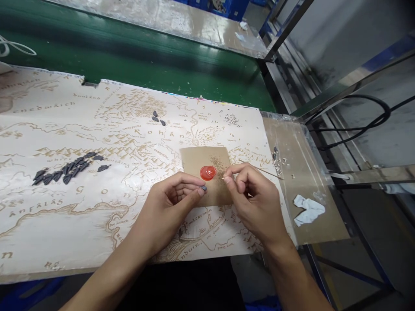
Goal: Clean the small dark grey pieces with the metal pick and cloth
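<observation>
My left hand (177, 196) is closed, pinching a small dark grey piece (203, 188) between thumb and fingertips over the lower part of a brown card (191, 157). To its right, my right hand (256, 196) is closed in a pinch above the card's right edge. A tiny pale tip shows at its fingertips, too small to name. Between the hands, a glossy red disc-like blob (208, 172) lies on the card. Small brown specks (218, 164) are scattered beside it. A thin stick (262, 169) shows just behind my right hand.
Map-printed paper (81, 224) covers the table. Dark grey leaf-shaped pieces lie in a group (69, 168) at left, with a few (155, 119) farther back. Tiny bits (231, 120) sit at back right. A crumpled white cloth (308, 210) rests on the right board.
</observation>
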The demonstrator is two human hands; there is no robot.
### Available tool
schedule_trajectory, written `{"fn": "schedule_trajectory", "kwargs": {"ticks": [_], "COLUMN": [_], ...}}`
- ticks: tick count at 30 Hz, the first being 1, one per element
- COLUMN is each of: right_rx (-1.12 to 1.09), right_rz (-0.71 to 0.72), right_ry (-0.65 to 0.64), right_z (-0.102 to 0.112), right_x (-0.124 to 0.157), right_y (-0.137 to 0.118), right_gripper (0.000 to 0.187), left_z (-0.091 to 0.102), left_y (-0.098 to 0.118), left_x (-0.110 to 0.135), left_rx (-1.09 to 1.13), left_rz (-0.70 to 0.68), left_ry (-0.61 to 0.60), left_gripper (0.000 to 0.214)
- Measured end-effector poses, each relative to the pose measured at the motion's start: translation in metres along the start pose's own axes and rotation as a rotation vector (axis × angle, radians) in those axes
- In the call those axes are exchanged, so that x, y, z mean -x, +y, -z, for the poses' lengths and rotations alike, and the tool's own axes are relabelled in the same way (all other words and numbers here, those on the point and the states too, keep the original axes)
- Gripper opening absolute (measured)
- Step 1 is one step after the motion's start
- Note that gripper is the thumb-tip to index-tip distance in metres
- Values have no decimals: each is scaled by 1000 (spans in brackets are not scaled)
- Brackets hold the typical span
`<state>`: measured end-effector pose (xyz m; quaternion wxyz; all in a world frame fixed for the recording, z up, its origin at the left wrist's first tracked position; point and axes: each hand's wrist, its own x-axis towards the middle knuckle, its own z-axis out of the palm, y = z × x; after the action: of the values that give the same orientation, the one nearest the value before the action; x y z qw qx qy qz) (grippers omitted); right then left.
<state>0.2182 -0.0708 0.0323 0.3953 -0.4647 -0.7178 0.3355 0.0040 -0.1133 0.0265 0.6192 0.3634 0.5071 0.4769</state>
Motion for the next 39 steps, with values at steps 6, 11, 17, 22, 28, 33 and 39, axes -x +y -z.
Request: {"fn": "schedule_trajectory", "kwargs": {"ticks": [6, 11, 17, 22, 28, 33, 39], "right_rx": [-393, -625, -638, -615, -571, -522, -463], "right_rz": [-158, -236, -205, -198, -187, -173, -152], "right_ry": [14, -50, -89, -108, -120, -124, -130], "right_z": [3, -3, -6, -6, -5, -5, -8], "right_x": [7, 7, 7, 6, 6, 8, 8], "right_y": [-26, -28, -29, -30, -29, -28, -30], "right_gripper": [41, 36, 35, 36, 37, 36, 37], "left_z": [-12, -14, -11, -10, -10, -10, -13], "left_y": [5, 4, -1, 2, 3, 1, 4], "left_x": [1, 3, 2, 1, 2, 1, 1], "left_rx": [78, 124, 161, 132, 108, 126, 173], "left_rz": [-16, -3, 8, 19, 25, 30, 3], "left_ry": [-35, -95, -147, -146, -152, -157, -139], "left_gripper": [18, 15, 18, 20, 23, 31, 29]}}
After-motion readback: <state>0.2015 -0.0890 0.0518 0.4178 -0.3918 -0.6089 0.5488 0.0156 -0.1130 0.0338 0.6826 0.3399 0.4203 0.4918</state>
